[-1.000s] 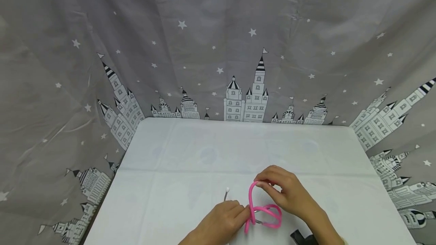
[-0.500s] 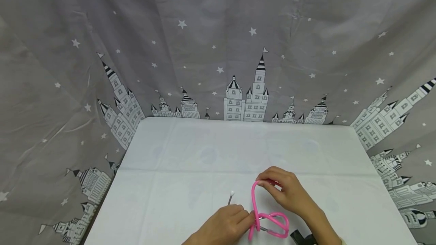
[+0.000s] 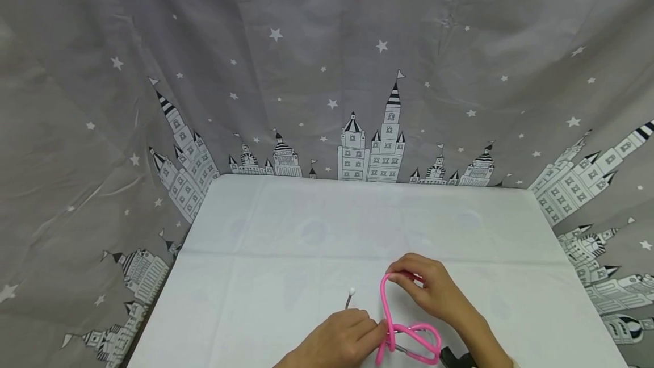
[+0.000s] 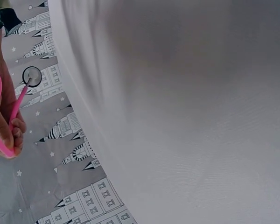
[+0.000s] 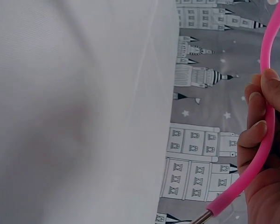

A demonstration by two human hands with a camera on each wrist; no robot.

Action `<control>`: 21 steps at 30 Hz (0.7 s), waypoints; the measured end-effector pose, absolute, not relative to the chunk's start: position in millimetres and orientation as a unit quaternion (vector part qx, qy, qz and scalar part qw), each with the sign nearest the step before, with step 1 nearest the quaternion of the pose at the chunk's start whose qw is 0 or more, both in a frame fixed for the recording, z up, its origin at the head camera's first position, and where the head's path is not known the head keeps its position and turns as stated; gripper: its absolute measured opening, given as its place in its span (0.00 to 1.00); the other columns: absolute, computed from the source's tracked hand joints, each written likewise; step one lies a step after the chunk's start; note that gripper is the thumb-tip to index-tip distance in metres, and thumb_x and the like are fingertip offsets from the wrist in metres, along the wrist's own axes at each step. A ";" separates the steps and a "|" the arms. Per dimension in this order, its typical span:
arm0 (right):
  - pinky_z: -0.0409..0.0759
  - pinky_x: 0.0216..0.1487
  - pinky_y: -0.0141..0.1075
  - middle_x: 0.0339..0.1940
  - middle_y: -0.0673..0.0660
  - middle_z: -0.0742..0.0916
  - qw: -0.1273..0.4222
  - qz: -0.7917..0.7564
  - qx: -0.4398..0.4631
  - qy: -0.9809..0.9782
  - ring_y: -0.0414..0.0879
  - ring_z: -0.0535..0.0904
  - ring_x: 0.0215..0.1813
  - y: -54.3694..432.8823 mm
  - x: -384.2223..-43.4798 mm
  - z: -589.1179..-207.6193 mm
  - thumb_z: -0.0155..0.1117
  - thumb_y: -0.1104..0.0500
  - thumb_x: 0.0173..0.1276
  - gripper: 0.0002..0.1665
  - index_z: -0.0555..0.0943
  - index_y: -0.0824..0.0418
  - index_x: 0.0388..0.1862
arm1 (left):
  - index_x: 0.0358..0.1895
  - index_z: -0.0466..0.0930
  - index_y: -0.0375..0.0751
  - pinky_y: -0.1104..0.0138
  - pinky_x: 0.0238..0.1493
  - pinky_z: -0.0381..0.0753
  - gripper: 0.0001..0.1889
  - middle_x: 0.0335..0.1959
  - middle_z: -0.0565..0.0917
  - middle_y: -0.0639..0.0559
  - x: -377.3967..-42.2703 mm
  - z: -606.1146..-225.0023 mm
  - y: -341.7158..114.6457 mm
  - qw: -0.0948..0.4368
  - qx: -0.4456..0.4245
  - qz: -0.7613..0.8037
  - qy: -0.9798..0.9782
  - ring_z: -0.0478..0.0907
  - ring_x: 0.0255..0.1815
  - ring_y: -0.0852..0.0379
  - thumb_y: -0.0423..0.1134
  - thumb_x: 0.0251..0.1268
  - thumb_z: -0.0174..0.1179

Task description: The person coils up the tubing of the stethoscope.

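1. The pink stethoscope (image 3: 385, 302) is over the white table (image 3: 255, 277), at about 5 o'clock from the middle of the head view.
2. The left hand (image 3: 342, 334) holds the bunched-up part of it. A metal rod (image 3: 348, 301) with a white tip (image 3: 351, 291) pokes out at 12 o'clock from this hand, and pink loops stick out at 3 o'clock.
3. The right hand (image 3: 421, 283), at 2 o'clock from the left, pinches the pink tube tight between thumb and fingers. In the left wrist view, a round disc (image 4: 31, 76) sits on the end of the tube.
4. The loops could spring loose if the left fingers let go, because the tube looks bendy.
5. A hard pull by the right hand could make a tight knot, or yank the bunch away from the left hand.
6. The disc could swing and bump something, since its end hangs past the fingers.
7. A loop could snag on the black thing (image 3: 456, 358) at 4 o'clock from the bunch.
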State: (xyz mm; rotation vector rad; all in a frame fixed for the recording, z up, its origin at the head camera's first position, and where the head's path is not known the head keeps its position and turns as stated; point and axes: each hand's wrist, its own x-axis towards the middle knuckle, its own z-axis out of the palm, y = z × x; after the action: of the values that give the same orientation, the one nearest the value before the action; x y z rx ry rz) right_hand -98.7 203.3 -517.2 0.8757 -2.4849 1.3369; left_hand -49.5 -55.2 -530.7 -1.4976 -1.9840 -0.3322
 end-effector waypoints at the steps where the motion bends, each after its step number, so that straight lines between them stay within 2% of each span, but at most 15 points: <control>1: 0.84 0.39 0.24 0.40 0.44 0.91 0.094 0.451 0.297 -0.836 0.32 0.83 0.39 203.0 -98.7 -519.0 0.76 0.61 0.71 0.10 0.90 0.48 0.47 | 0.50 0.86 0.44 0.78 0.37 0.70 0.12 0.31 0.80 0.64 -49.9 -530.6 -55.0 0.318 -0.569 -0.125 -0.748 0.71 0.33 0.68 0.38 0.82 0.51; 6: 0.81 0.37 0.22 0.38 0.43 0.91 0.100 0.452 0.303 -0.833 0.32 0.81 0.37 201.7 -98.3 -526.2 0.76 0.64 0.70 0.11 0.90 0.49 0.46 | 0.50 0.87 0.43 0.77 0.36 0.69 0.14 0.30 0.80 0.63 -52.4 -529.4 -54.0 0.342 -0.577 -0.118 -0.733 0.71 0.32 0.68 0.34 0.82 0.49; 12: 0.80 0.36 0.22 0.38 0.40 0.90 0.099 0.454 0.298 -0.834 0.31 0.81 0.36 201.3 -96.3 -530.2 0.77 0.64 0.69 0.12 0.90 0.47 0.45 | 0.51 0.86 0.42 0.77 0.37 0.70 0.14 0.31 0.81 0.62 -53.8 -526.0 -55.5 0.344 -0.579 -0.119 -0.730 0.72 0.33 0.67 0.33 0.81 0.48; 21: 0.84 0.37 0.25 0.37 0.42 0.91 0.085 0.469 0.285 -0.831 0.33 0.82 0.35 199.9 -94.7 -531.0 0.77 0.62 0.70 0.10 0.91 0.48 0.45 | 0.51 0.87 0.34 0.81 0.34 0.71 0.11 0.29 0.82 0.60 -60.6 -522.5 -60.3 0.383 -0.552 -0.168 -0.721 0.71 0.30 0.67 0.37 0.84 0.56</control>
State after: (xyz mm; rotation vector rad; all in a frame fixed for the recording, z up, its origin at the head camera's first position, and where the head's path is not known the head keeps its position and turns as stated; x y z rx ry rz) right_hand -94.7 199.9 -531.0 0.8512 -2.4786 1.3991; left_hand -60.6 -60.3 -522.5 -1.4080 -1.8381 -0.4283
